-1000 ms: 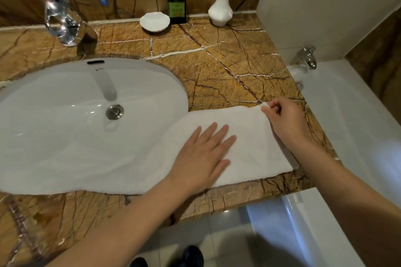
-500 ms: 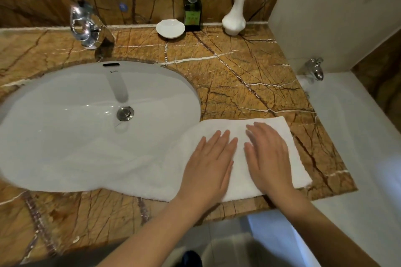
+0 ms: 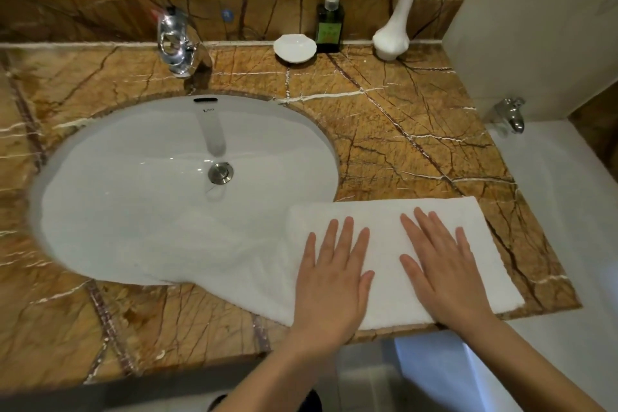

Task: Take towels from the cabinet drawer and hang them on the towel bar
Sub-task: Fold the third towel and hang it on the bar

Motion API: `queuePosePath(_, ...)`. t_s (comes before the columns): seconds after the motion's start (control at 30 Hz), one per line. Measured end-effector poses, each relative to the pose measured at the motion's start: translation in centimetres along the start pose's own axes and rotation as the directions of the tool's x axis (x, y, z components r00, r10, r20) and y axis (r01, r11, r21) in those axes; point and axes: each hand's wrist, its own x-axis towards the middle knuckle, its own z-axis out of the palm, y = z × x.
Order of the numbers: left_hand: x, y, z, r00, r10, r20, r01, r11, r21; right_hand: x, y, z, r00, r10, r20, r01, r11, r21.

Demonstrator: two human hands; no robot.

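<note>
Neither hand is making a grip: the left hand (image 3: 329, 273) and the right hand (image 3: 441, 264) are both lying open, palms down and fingers spread, pressing side by side on the folded white terry towel (image 3: 388, 244). A second ago the right hand was pinching the towel's far right corner while the left alone was holding the cloth flat; now that corner is lying released and squared, and both palms are flattening the fold. That suggests the folding is finishing and the towel is being readied for carrying to the bar. The towel is resting on the brown veined marble counter (image 3: 401, 130), at its front right edge, with its left part spilling over the rim and sagging into the white oval sink basin (image 3: 150, 177). Farther out, a chrome faucet (image 3: 175, 43) is standing behind the basin, and along the back wall a small white shell-shaped soap dish (image 3: 295, 47), a dark green pump soap bottle (image 3: 330, 23) and a slender white vase (image 3: 393, 33) are sitting in a row. No towel bar or cabinet drawer is showing in view, so hanging is not yet begun; the sagging end will likely need gathering before lifting.
</note>
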Motion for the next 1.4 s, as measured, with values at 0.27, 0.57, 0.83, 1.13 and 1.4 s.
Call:
queuePosePath(0.27, 0.3, 0.5, -0.9, 0.992, -0.102, -0.078, 0.065, 0.923, -0.379, -0.3, -6.6, 0.9, 0.999, -0.016, -0.043, 0.02, 0.994, 0.109)
queuePosePath(0.57, 1.1, -16.0, -6.3, 0.96, -0.273, 0.069, 0.28, 0.904, -0.324, -0.4, -6.3, 1.4, 1.0, -0.002, -0.023, 0.003, 0.999, 0.043)
queuePosePath(0.83, -3.2, -22.8, -6.9, 0.872, -0.061, 0.487, 0.256, 0.902, -0.347, -0.4, -6.5, 0.9, 1.0, 0.008, -0.008, -0.008, 0.999, 0.047)
queuePosePath(1.13, -5.1, -22.5, -6.8, 0.974, -0.013, 0.225, 0.09, 0.937, -0.338, -0.7, -7.2, 0.3, 0.999, 0.026, 0.018, -0.027, 0.998, 0.065)
queuePosePath(1.4, -5.9, -22.2, -6.3, 0.987, 0.045, 0.151, -0.005, 0.967, -0.256, 1.0, -17.6, -1.3, 0.964, -0.248, -0.099, 0.263, 0.943, 0.201)
